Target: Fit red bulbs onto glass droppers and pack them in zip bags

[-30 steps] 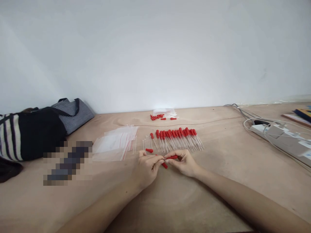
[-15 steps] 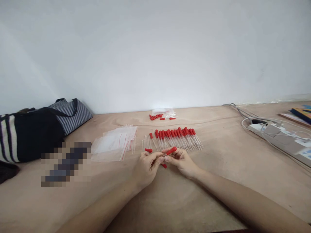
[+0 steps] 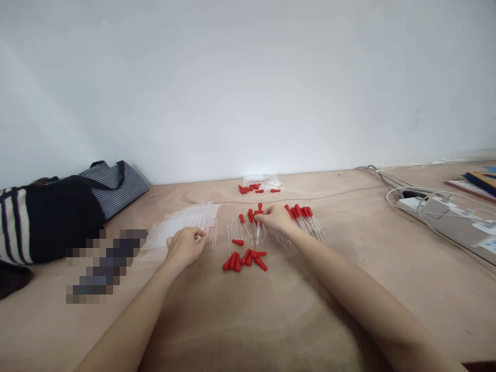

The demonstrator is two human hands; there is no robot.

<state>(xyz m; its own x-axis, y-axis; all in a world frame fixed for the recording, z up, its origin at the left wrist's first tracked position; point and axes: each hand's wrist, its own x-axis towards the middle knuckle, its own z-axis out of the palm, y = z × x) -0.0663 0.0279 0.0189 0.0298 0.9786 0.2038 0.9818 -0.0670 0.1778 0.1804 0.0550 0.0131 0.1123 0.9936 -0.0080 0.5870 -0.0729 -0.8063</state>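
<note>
My right hand (image 3: 274,218) pinches a clear dropper with a red bulb (image 3: 260,207), its tube pointing down over the row of red-bulbed droppers (image 3: 306,213). That hand covers the middle of the row. My left hand (image 3: 187,245) is over the right part of the clear plastic bags (image 3: 182,225), fingers curled with thumb and forefinger close together; whether anything small is between them cannot be made out. Bare clear tubes (image 3: 233,228) lie between the hands, a red bulb (image 3: 237,242) across them. Several loose red bulbs (image 3: 237,262) lie in front.
At the back, more red bulbs (image 3: 248,188) lie by a clear bag (image 3: 265,181). Dark and striped bags (image 3: 62,214) stand at the left, near a blurred-out dark object (image 3: 106,266). A white power strip (image 3: 449,214) with cables and some books (image 3: 482,183) are at the right.
My hands have separated. The right moved forward to the row with the dropper; the left moved left to the plastic bags. The loose bulbs in front are now uncovered.
</note>
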